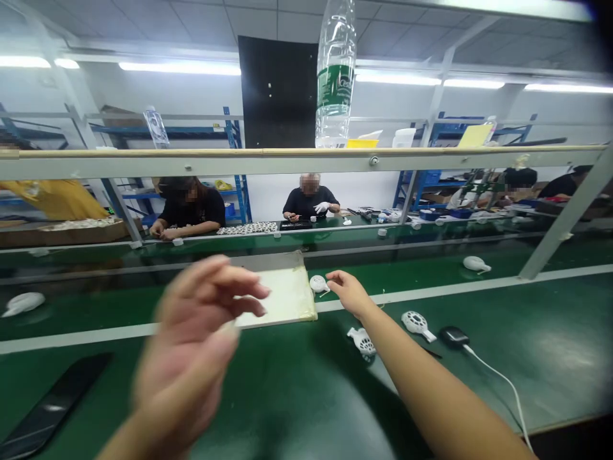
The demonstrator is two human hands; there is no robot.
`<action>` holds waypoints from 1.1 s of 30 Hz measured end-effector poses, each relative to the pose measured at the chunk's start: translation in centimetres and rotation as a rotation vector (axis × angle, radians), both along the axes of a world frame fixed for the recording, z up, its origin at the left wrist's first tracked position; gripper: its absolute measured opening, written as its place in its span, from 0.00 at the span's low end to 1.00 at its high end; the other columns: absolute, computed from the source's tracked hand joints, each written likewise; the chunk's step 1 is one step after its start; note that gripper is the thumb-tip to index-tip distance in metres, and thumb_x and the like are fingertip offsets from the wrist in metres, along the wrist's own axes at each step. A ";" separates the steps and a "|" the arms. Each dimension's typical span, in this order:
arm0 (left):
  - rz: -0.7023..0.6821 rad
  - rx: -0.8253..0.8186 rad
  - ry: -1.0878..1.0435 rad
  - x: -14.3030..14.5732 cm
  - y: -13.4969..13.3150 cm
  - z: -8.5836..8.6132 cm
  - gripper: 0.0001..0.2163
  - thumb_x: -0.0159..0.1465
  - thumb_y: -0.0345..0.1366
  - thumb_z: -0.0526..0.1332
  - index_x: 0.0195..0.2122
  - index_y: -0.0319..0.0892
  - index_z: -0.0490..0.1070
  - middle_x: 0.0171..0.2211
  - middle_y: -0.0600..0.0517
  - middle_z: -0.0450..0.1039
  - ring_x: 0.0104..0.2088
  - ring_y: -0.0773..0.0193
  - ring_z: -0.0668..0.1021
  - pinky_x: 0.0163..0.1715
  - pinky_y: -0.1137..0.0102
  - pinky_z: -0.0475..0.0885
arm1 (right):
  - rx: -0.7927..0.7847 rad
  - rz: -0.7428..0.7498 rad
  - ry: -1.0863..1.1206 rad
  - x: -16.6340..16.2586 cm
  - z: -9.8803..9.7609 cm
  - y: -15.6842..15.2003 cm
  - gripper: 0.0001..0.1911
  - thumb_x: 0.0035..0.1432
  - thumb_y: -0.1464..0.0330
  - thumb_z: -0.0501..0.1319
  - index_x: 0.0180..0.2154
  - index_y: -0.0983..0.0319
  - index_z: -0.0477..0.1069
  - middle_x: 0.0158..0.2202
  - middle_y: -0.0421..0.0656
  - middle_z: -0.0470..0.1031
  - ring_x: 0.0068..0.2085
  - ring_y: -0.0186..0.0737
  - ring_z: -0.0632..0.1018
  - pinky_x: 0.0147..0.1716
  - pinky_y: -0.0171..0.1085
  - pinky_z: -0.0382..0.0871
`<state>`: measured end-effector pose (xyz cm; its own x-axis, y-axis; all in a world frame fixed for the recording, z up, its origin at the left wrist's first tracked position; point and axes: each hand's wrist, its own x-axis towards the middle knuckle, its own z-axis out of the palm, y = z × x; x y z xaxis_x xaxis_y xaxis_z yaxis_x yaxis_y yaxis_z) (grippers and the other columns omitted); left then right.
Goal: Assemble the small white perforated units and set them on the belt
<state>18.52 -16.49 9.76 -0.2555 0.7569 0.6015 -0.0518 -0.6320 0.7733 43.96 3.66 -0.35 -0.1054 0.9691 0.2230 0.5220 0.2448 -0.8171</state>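
My right hand [348,291] reaches forward over the green bench, its fingers loosely spread just beside a small round white fan part [318,283] at the edge of a pale yellowish pad [282,297]. It holds nothing. My left hand [191,345] hangs raised close to the camera, blurred by motion, fingers apart and curled, with nothing visible in it. Two more white fan parts lie near my right forearm, one [363,340] to its left and one [417,323] to its right.
A black device [453,335] with a white cable lies at right. A dark phone-like slab [52,402] sits at the near left. White parts [476,263] ride the green conveyor. Two seated people work across the line. A plastic bottle [335,76] hangs above a rail.
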 end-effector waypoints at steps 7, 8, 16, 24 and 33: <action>-0.082 -0.551 0.178 0.4 12.0 -17.0 0.21 0.56 0.46 0.65 0.48 0.40 0.74 0.35 0.49 0.75 0.35 0.59 0.76 0.41 0.64 0.73 | -0.067 -0.049 -0.407 -1.9 -2.7 6.7 0.31 0.51 0.76 0.65 0.58 0.68 0.67 0.59 0.60 0.69 0.59 0.55 0.71 0.55 0.41 0.61; -0.129 -0.558 0.228 0.2 12.5 -18.4 0.21 0.58 0.46 0.65 0.49 0.40 0.74 0.36 0.49 0.75 0.36 0.60 0.76 0.42 0.65 0.72 | -0.075 -0.048 -0.444 -2.2 -2.8 7.1 0.33 0.50 0.76 0.66 0.59 0.68 0.66 0.59 0.60 0.69 0.59 0.55 0.71 0.54 0.40 0.61; -0.169 -0.571 0.221 0.2 12.0 -17.8 0.22 0.63 0.47 0.62 0.53 0.38 0.72 0.45 0.43 0.75 0.45 0.56 0.76 0.49 0.64 0.71 | -0.049 -0.148 -0.481 -3.4 -0.5 4.5 0.27 0.55 0.66 0.64 0.55 0.67 0.67 0.50 0.60 0.75 0.51 0.61 0.75 0.47 0.48 0.65; -0.625 -0.365 -0.110 -0.8 10.1 -16.1 0.36 0.59 0.55 0.67 0.64 0.44 0.62 0.57 0.41 0.71 0.52 0.52 0.76 0.51 0.62 0.71 | -0.755 0.464 1.053 -9.9 -5.3 -9.3 0.22 0.56 0.50 0.65 0.45 0.57 0.77 0.41 0.47 0.80 0.38 0.43 0.80 0.42 0.45 0.75; -0.368 -0.407 -0.172 -0.5 11.3 -17.4 0.23 0.59 0.51 0.68 0.43 0.37 0.67 0.34 0.50 0.72 0.32 0.68 0.71 0.34 0.73 0.65 | -0.072 0.096 0.496 -8.2 -6.9 -6.8 0.23 0.59 0.50 0.61 0.45 0.61 0.75 0.42 0.49 0.78 0.37 0.43 0.77 0.37 0.40 0.73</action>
